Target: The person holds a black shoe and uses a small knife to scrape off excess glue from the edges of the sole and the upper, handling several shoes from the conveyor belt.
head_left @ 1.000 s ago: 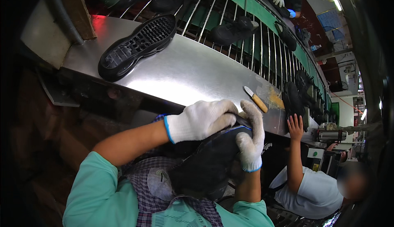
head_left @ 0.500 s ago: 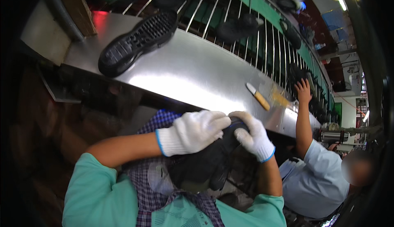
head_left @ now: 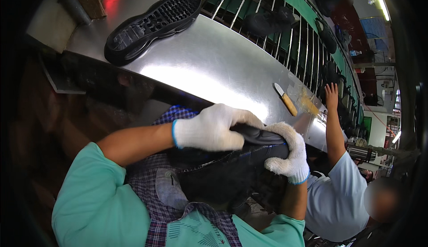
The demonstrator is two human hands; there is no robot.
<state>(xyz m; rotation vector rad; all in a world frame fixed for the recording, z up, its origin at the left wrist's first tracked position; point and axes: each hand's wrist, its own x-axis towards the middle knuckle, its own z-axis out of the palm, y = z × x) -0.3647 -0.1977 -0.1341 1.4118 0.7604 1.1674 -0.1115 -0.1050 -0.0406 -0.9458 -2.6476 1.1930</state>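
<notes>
Both hands are in white knit gloves with blue cuff edging and are at work on one black shoe [head_left: 240,169], held in front of the person's body, below the near edge of the steel bench [head_left: 214,62]. Left hand [head_left: 214,128]: fingers bent over the shoe's dark, smooth rim [head_left: 257,136], thumb drawn in beneath, a narrow grip on that rim. Right hand [head_left: 290,152]: curled around the shoe's right end, fingers over the top and thumb against the near side, also gripping. The shoe's lower part merges with the dark background; its outline there cannot be told. On the bench: a black shoe sole [head_left: 154,28], tread side not determinable, lies at upper left, well apart from the hands; a short knife [head_left: 286,100] with wooden handle lies beyond the right hand, blade pointing away, near a yellowish smear [head_left: 308,102]. Behind the bench runs a rack of metal rods [head_left: 292,46] bearing further black footwear [head_left: 269,21]. At right, a co-worker in a pale blue shirt [head_left: 341,193] extends a bare hand [head_left: 331,96] over the rack's near side.
</notes>
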